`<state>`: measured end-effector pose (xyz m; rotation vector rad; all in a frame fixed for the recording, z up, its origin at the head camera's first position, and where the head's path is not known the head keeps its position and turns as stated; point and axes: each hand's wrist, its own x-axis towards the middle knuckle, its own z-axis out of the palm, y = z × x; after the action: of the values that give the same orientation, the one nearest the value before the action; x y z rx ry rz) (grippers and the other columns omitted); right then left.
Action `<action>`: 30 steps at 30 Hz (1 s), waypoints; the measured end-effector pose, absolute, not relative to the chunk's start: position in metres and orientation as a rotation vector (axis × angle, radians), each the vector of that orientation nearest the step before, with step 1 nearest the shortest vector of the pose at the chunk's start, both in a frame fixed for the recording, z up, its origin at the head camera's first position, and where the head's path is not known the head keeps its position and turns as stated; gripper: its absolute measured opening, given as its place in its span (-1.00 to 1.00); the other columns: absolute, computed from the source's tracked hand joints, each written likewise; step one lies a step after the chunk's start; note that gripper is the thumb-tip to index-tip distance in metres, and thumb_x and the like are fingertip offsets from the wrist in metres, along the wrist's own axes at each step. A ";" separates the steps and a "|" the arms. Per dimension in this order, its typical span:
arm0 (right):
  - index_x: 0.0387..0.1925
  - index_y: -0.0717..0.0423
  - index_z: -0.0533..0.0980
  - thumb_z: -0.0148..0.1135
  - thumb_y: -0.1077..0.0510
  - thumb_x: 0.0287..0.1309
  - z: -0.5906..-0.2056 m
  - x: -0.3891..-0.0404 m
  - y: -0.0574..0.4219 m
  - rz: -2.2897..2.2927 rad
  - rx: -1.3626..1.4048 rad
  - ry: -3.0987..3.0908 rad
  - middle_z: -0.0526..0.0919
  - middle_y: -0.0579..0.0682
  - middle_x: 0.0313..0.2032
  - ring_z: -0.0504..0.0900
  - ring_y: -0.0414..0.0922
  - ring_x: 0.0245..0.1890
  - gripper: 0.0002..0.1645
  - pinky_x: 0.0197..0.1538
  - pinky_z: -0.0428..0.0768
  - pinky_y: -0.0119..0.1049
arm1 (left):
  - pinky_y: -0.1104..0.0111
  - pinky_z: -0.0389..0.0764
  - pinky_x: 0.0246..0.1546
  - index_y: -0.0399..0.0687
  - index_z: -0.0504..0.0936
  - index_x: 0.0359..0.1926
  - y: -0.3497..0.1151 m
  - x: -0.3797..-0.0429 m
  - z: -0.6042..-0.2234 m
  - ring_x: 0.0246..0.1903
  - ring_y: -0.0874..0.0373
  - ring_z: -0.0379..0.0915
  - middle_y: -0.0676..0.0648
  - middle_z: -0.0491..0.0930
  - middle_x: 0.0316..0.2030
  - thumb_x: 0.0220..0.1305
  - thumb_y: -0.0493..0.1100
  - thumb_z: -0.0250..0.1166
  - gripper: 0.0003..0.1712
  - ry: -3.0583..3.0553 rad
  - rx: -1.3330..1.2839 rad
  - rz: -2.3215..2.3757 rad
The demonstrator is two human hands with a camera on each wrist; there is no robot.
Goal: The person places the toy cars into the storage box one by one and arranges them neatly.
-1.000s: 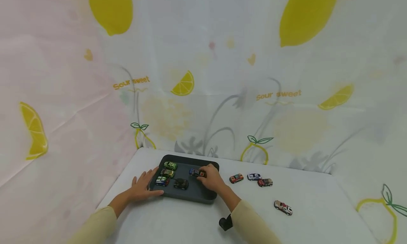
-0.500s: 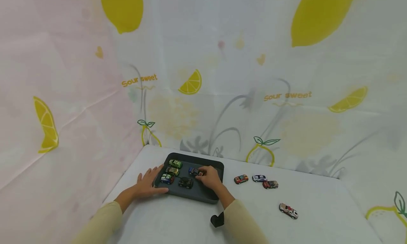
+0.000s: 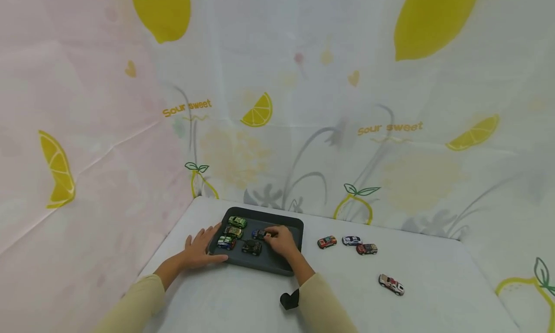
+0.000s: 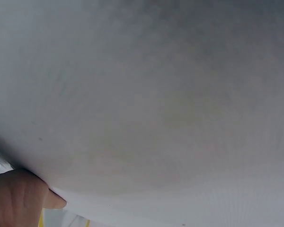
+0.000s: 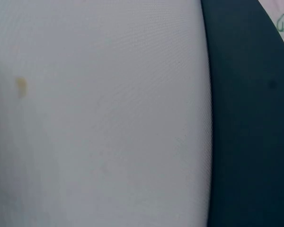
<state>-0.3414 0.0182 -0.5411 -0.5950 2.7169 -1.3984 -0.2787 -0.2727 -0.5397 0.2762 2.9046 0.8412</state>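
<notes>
In the head view, my right hand (image 3: 282, 241) reaches over the dark grey tray (image 3: 260, 268) and pinches a blue toy car (image 3: 259, 234) at its right end. My left hand (image 3: 200, 248) lies with spread fingers along the tray's left edge, its thumb at the front rim. Left of the held car are a green toy car (image 3: 237, 221), a yellow-green one (image 3: 233, 232) and a white-and-blue one (image 3: 226, 242). A black toy car (image 3: 251, 247) sits just in front of the held one. In the left wrist view, part of the left hand (image 4: 19, 197) shows at the lower corner.
Right of the tray, on the white table (image 3: 338, 285), lie a red-orange toy car (image 3: 327, 242), a white-and-blue one (image 3: 351, 240), a dark red one (image 3: 366, 249) and, nearer, a white one (image 3: 391, 284). A black heart-shaped piece (image 3: 289, 300) is beside the right sleeve. A lemon-print cloth (image 3: 277, 154) hangs behind.
My right hand has shifted the blue toy car a little left inside the tray, closer to the other cars. The left hand keeps its place at the tray, while the head view has swung slightly.
</notes>
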 end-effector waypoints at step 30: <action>-0.06 0.16 0.69 0.34 0.16 0.23 -0.543 -0.341 0.019 -1.452 -0.571 2.653 0.70 0.10 -0.16 0.64 -0.09 -0.24 -0.73 -0.23 0.57 -0.30 | -0.48 -0.35 0.22 0.27 -0.13 0.58 -0.277 -0.284 -0.553 0.43 -0.54 -0.20 -0.44 0.03 0.48 0.04 0.45 0.32 0.23 2.935 0.322 0.898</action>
<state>-0.3413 0.0188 -0.5429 -0.5708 2.6534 -1.4522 -0.2836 -0.2767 -0.5533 0.3223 2.9355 0.8978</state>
